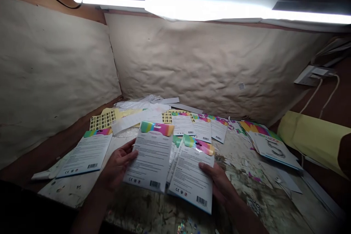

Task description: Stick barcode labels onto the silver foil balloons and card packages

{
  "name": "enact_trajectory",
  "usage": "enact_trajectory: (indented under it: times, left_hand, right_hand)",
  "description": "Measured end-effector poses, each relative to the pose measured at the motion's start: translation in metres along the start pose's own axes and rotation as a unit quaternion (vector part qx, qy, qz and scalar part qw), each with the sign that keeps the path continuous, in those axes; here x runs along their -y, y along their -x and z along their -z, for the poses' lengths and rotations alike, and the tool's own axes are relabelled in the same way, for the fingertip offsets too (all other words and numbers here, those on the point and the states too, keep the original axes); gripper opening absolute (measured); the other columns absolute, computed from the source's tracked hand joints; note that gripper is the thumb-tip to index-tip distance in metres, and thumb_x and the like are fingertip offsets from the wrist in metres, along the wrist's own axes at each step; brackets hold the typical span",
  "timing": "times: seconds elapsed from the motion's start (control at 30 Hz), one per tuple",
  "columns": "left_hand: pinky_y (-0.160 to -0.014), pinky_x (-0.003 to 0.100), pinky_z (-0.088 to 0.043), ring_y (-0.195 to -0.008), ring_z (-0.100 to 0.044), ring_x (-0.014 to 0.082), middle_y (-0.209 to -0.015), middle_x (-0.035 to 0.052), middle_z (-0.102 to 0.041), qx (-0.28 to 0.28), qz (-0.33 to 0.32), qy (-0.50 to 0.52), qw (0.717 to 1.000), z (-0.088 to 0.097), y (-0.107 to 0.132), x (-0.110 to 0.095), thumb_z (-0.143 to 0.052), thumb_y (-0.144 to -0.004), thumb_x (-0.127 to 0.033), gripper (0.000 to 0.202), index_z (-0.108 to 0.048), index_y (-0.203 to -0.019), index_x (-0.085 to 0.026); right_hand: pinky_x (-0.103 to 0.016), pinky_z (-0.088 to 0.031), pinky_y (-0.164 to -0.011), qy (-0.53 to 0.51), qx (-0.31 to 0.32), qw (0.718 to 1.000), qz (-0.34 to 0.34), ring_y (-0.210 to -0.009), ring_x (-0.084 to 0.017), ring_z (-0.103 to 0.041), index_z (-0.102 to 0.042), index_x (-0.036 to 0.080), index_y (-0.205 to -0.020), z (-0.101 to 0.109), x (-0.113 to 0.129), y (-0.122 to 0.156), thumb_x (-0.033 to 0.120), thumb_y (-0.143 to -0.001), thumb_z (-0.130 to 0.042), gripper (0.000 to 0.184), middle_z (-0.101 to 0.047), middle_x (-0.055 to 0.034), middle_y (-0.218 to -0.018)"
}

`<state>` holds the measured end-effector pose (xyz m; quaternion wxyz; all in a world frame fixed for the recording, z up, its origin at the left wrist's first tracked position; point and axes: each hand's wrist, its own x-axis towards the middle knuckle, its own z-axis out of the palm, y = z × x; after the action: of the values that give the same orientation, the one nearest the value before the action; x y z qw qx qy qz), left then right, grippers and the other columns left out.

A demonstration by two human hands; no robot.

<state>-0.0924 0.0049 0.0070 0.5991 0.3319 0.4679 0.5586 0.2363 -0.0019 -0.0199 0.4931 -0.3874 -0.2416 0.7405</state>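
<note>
My left hand pinches the left edge of a flat white packet with a rainbow-coloured top, its printed back and barcode facing me. In my right hand is a similar packet, gripped at its right edge with the thumb on top. Parts of other packets show between and behind these two; how many the right hand holds I cannot tell. Both packets are tilted up over the worktable. Left of my left hand lies another packet, also back side up.
Several packets lie behind my hands. Yellow sticker sheets and white paper strips are at the back left. At the right are a stack of packets marked 5, a yellow roll and a wall socket. A lit tube hangs above.
</note>
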Motion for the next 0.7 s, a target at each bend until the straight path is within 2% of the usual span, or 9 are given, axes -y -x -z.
enact_trajectory:
  times: [0.1,0.17,0.23,0.3,0.4,0.43,0.5,0.6,0.7]
  left_hand:
    - [-0.091,0.044,-0.051,-0.102,-0.065,0.0299,-0.109,0.0128,-0.069,0.055,-0.033,-0.114,0.991,-0.035,-0.013,0.020,-0.078,-0.068,-0.036,0.071,-0.054,-0.131,-0.014]
    - [-0.098,0.047,-0.046,-0.112,-0.059,0.0319,-0.116,0.0135,-0.064,0.033,-0.075,-0.270,0.959,-0.053,-0.019,0.039,-0.073,-0.071,-0.040,0.067,-0.055,-0.131,-0.016]
    - [-0.105,0.049,-0.038,-0.126,-0.048,0.0332,-0.129,0.0125,-0.056,0.015,-0.104,-0.386,0.916,-0.062,-0.022,0.054,-0.068,-0.074,-0.045,0.067,-0.051,-0.136,-0.022]
    - [-0.107,0.048,-0.035,-0.134,-0.039,0.0334,-0.142,0.0114,-0.045,0.010,-0.108,-0.427,0.898,-0.062,-0.023,0.062,-0.067,-0.075,-0.048,0.076,-0.041,-0.143,-0.026]
    - [-0.102,0.046,-0.042,-0.131,-0.044,0.0354,-0.147,0.0172,-0.035,-0.006,-0.050,-0.389,0.920,-0.056,-0.024,0.056,-0.075,-0.068,-0.047,0.102,-0.022,-0.151,-0.024]
    - [-0.099,0.045,-0.044,-0.128,-0.047,0.0358,-0.146,0.0196,-0.038,0.003,-0.024,-0.358,0.933,-0.055,-0.023,0.050,-0.078,-0.065,-0.046,0.107,-0.020,-0.152,-0.022]
    - [-0.097,0.044,-0.047,-0.123,-0.053,0.0355,-0.139,0.0206,-0.048,0.060,0.005,-0.277,0.959,-0.058,-0.017,0.037,-0.082,-0.063,-0.044,0.106,-0.026,-0.149,-0.018]
    - [-0.094,0.041,-0.051,-0.118,-0.057,0.0335,-0.131,0.0159,-0.058,0.136,-0.040,-0.147,0.979,-0.073,0.001,0.022,-0.083,-0.065,-0.039,0.091,-0.039,-0.142,-0.018]
    - [-0.090,0.040,-0.053,-0.115,-0.059,0.0337,-0.135,0.0130,-0.057,0.178,-0.097,-0.066,0.977,-0.089,0.022,0.025,-0.086,-0.061,-0.030,0.099,-0.034,-0.145,-0.024]
  right_hand:
    - [-0.051,-0.051,-0.092,-0.001,-0.012,1.000,0.007,-0.103,-0.035,-0.067,-0.063,0.013,-0.114,-0.016,-0.004,-0.006,0.033,-0.067,-0.080,0.053,-0.073,-0.0146,-0.107]
    - [-0.052,-0.052,-0.090,-0.014,-0.014,1.000,-0.013,-0.104,-0.036,-0.066,-0.065,0.013,-0.110,-0.027,-0.008,-0.009,0.047,-0.073,-0.073,0.051,-0.073,-0.0154,-0.105]
    - [-0.051,-0.052,-0.090,-0.011,-0.004,1.000,-0.015,-0.105,-0.035,-0.066,-0.065,0.013,-0.111,-0.034,-0.012,-0.010,0.055,-0.079,-0.065,0.053,-0.072,-0.0153,-0.108]
    - [-0.049,-0.052,-0.091,0.015,0.008,0.999,0.027,-0.107,-0.034,-0.065,-0.061,0.015,-0.118,-0.039,-0.018,-0.009,0.049,-0.079,-0.069,0.053,-0.070,-0.0137,-0.114]
    - [-0.048,-0.051,-0.093,0.058,0.022,0.992,0.110,-0.108,-0.033,-0.064,-0.052,0.017,-0.129,-0.043,-0.025,-0.007,0.030,-0.071,-0.079,0.065,-0.068,-0.0121,-0.120]
    - [-0.048,-0.051,-0.093,0.068,0.028,0.989,0.125,-0.108,-0.033,-0.064,-0.049,0.017,-0.132,-0.044,-0.027,-0.006,0.027,-0.070,-0.080,0.070,-0.067,-0.0122,-0.120]
    - [-0.049,-0.052,-0.091,0.093,0.029,0.984,0.148,-0.105,-0.033,-0.065,-0.043,0.017,-0.137,-0.045,-0.028,-0.001,0.027,-0.070,-0.080,0.077,-0.068,-0.0124,-0.118]
    - [-0.046,-0.055,-0.087,0.151,-0.006,0.965,0.214,-0.101,-0.032,-0.066,-0.034,0.020,-0.142,-0.041,-0.025,0.011,0.034,-0.072,-0.079,0.085,-0.069,-0.0124,-0.114]
    - [-0.043,-0.054,-0.090,0.188,-0.010,0.931,0.313,-0.110,-0.032,-0.062,-0.024,0.027,-0.148,-0.027,-0.024,0.024,0.041,-0.067,-0.082,0.100,-0.059,-0.0128,-0.132]
